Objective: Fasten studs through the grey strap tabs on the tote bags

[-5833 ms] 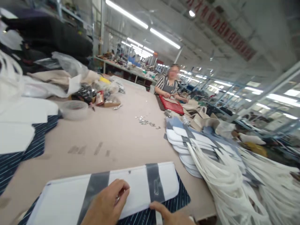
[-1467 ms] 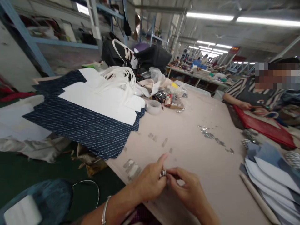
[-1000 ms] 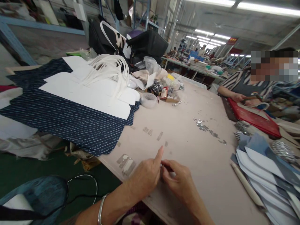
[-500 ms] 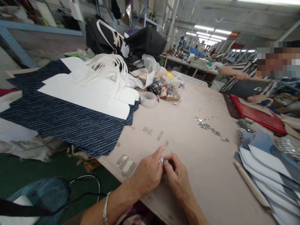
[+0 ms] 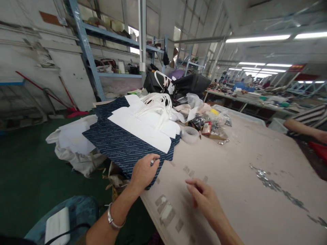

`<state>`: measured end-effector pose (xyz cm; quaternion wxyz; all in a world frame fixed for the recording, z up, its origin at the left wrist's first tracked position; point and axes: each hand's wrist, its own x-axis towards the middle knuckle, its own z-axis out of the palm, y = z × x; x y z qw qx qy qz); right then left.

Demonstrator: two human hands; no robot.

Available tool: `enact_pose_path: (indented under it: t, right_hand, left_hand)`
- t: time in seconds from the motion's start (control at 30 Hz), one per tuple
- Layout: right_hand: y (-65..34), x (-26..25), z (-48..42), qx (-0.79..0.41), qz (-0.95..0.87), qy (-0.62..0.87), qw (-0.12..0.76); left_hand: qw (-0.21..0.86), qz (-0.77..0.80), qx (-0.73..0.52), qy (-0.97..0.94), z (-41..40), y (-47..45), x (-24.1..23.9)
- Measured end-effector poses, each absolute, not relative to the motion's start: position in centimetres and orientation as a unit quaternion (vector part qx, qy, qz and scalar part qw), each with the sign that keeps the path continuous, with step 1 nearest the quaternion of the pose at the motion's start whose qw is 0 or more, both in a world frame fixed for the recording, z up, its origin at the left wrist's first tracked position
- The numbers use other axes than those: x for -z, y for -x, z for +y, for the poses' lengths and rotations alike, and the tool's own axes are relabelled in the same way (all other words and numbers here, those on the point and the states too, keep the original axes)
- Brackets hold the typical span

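The table's near edge (image 5: 153,212) slants from beneath the striped cloth down toward the bottom of the view, with green floor (image 5: 28,163) beyond it. The navy striped fabric (image 5: 122,143) overhangs that edge at the left, its jagged right border ending on the pinkish tabletop (image 5: 224,197). The left hand (image 5: 145,171) is over the stack's near right corner; whether it touches the cloth I cannot tell. Its fingers curl closed around a small shiny metal piece (image 5: 152,162), which sits at the thumb side. The right hand (image 5: 204,197) is above the tabletop, well apart from the left, forefinger and thumb close together; I cannot tell whether anything is between them. A broad stretch of tabletop runs from it to a straggling line of loose metal pieces (image 5: 272,184), and a co-worker's forearm (image 5: 301,126) is past those.

Beyond the white straps (image 5: 157,102) and white panels (image 5: 143,126), a shallow cardboard box (image 5: 217,136) bears clear bags and a red-and-white packet (image 5: 207,128). A round translucent ring (image 5: 189,135), roll or tub, stands just beside it. A translucent tray (image 5: 240,115) lines the far edge, its contents unclear. On the floor, a whitish sack (image 5: 85,162) holds pale sheets (image 5: 76,139).
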<state>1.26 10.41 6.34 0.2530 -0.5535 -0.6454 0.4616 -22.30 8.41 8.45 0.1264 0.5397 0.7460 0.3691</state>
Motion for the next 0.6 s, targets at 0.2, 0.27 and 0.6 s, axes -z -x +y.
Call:
enact_pose_path:
  t: [0.2,0.27,0.6]
  right_hand:
    - [7.5,-7.3,16.2,-0.324,-0.745,0.563,0.147]
    - [9.4,-7.2,17.2,-0.293,-0.763,0.562,0.13]
    - [11.4,-9.5,16.7,-0.111,-0.83,0.539,0.093]
  left_hand:
    - [0.086,0.801,-0.333,-0.49,5.1,28.6,-7.7]
    - [0.086,0.808,-0.327,-0.482,4.2,29.8,-7.2]
    - [0.102,0.806,-0.346,-0.47,3.2,30.8,-5.4]
